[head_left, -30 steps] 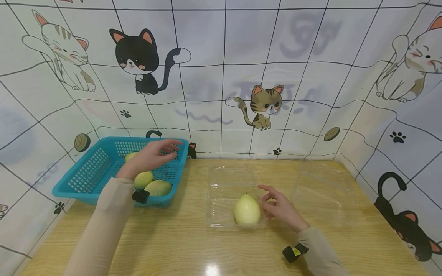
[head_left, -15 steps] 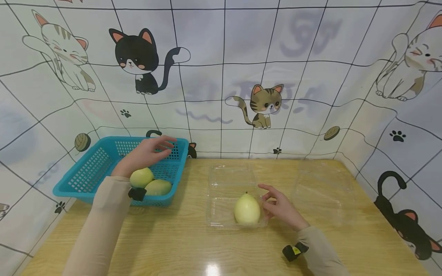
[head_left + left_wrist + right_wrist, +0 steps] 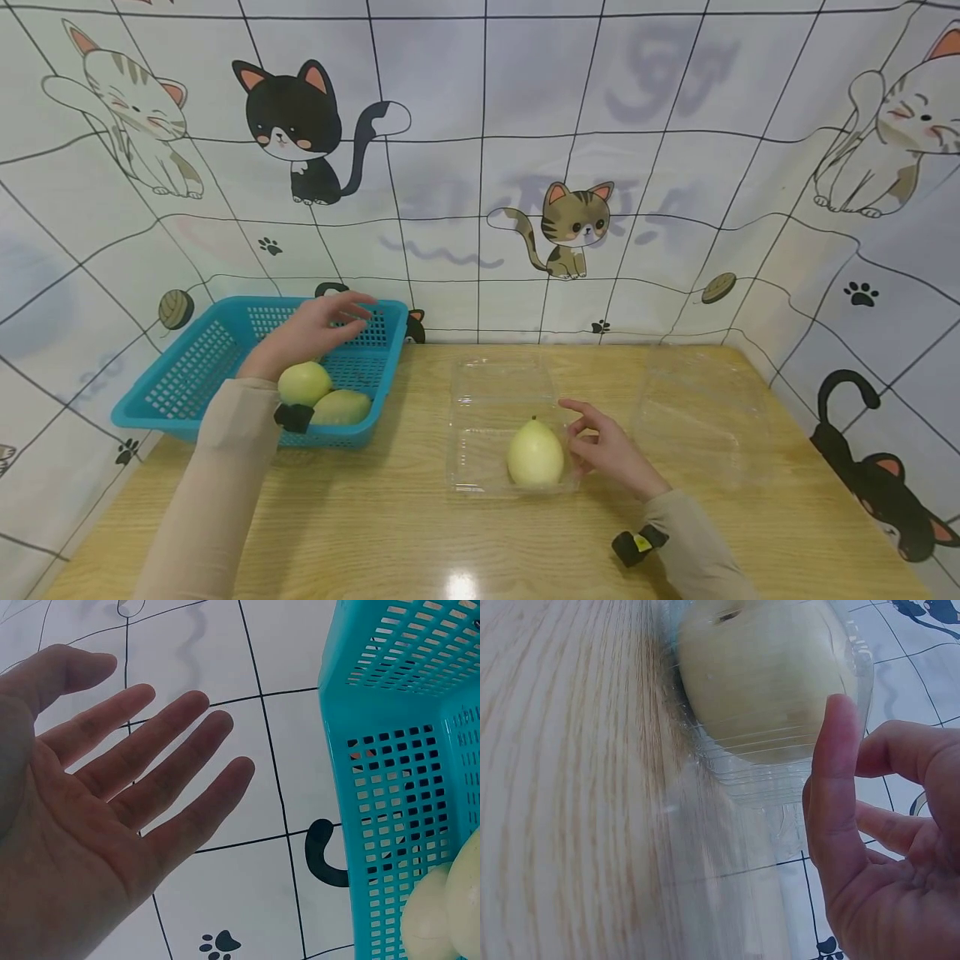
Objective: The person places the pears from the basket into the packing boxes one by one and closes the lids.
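In the head view my left hand (image 3: 311,329) is raised over the blue basket (image 3: 127,410), fingers spread and loosely bent. The left wrist view shows its palm (image 3: 82,847) holding nothing. Below the hand, a round yellow-green fruit (image 3: 306,383) and a longer mango-like fruit (image 3: 343,407) lie in the basket. A pale yellow pear (image 3: 536,455) with a short stem stands in the front right of a clear plastic container (image 3: 476,487). My right hand (image 3: 606,450) is at the container's right side, fingers relaxed, with fingertips (image 3: 841,712) right at its wall.
A second clear plastic container or lid (image 3: 701,417) lies at the right on the wooden table (image 3: 390,533). Cat-printed cloth (image 3: 450,167) rises behind the table and along both sides. Black wrist cameras (image 3: 294,417) are strapped on both sleeves.
My left hand has drawn back slightly to the left over the basket, uncovering more of the round fruit. The right hand and the pear have stayed in place.
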The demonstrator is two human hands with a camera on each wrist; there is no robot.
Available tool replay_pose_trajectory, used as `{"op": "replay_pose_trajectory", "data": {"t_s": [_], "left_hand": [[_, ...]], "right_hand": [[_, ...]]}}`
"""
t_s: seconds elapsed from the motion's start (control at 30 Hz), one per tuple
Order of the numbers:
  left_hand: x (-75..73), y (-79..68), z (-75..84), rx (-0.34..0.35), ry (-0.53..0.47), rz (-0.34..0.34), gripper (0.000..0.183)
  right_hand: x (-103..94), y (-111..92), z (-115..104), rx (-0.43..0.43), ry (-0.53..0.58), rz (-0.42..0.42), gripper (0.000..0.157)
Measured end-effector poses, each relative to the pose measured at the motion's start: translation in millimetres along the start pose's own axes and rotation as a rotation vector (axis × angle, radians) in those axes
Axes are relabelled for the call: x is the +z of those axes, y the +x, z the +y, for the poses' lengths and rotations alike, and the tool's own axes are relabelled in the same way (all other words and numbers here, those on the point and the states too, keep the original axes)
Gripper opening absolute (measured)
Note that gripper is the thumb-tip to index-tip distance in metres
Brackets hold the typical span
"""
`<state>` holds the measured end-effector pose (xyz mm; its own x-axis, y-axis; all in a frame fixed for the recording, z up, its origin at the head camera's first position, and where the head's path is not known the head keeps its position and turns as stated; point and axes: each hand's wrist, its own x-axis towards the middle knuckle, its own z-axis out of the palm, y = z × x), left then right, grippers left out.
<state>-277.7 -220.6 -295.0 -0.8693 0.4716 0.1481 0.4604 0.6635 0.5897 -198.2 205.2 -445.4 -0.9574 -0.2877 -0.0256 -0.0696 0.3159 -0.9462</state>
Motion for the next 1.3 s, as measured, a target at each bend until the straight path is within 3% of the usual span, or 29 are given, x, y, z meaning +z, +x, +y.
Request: {"op": "replay_pose_trajectory", "data": {"t_s": [0.53, 1.3], "left_hand": [[-2.1, 0.5, -16.1, -0.05, 0.003, -0.001, 0.04], [-3.8, -11.4, -44.3, -0.107, 0.005, -0.013, 0.04]], "right_hand": [[-1.2, -0.1, -0.9, -0.002, -0.007, -0.001, 0.059], [-2.7, -0.9, -2.1, -0.011, 0.026, -0.023, 0.058]]}}
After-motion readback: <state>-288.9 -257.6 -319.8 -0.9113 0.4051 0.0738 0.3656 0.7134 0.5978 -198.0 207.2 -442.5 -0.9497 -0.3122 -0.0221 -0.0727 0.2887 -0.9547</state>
